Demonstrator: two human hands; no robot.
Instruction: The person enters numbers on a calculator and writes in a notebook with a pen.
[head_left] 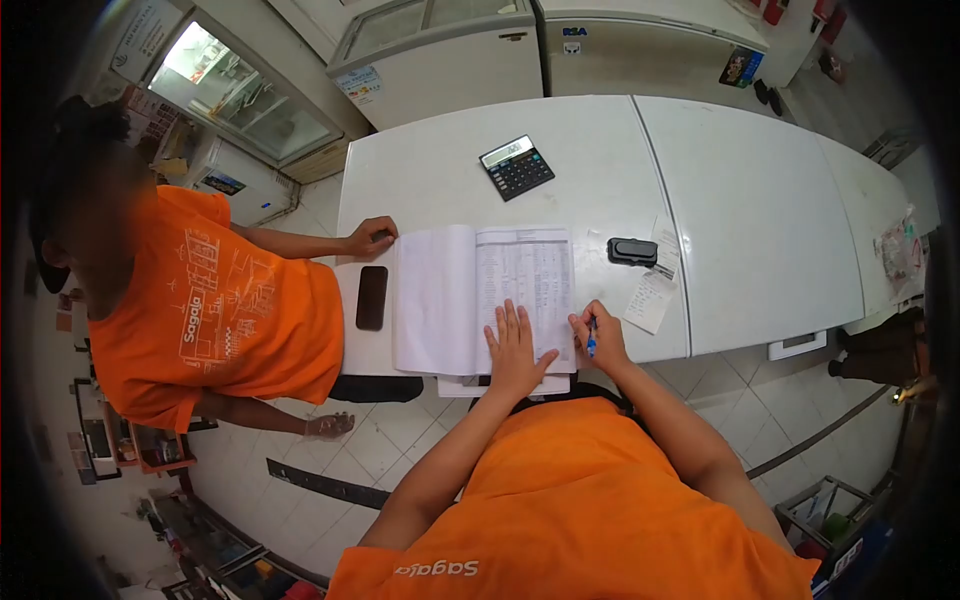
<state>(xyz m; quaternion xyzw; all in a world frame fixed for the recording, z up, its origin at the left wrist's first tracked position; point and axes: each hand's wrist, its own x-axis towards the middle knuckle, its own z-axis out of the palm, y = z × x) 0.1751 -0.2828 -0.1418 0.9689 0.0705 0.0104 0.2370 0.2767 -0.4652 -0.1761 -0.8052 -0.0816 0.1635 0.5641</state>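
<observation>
Open ledger (435, 300) flat on surface (750, 200), my 12 o'clock. Left fingers (511, 325) spread on right page, gripping nothing; right fingers (594, 311) curled round blue pen (591, 341), ledger's 4 o'clock. Pages probably light, floppy, tearable; best grip: spine, whole page stack.

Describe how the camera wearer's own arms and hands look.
The left hand and right hand are bare, with no gloves; no ring or watch shows. The left forearm and right forearm are uncovered too. The short sleeves belong to a plain orange shirt with small white lettering.
</observation>
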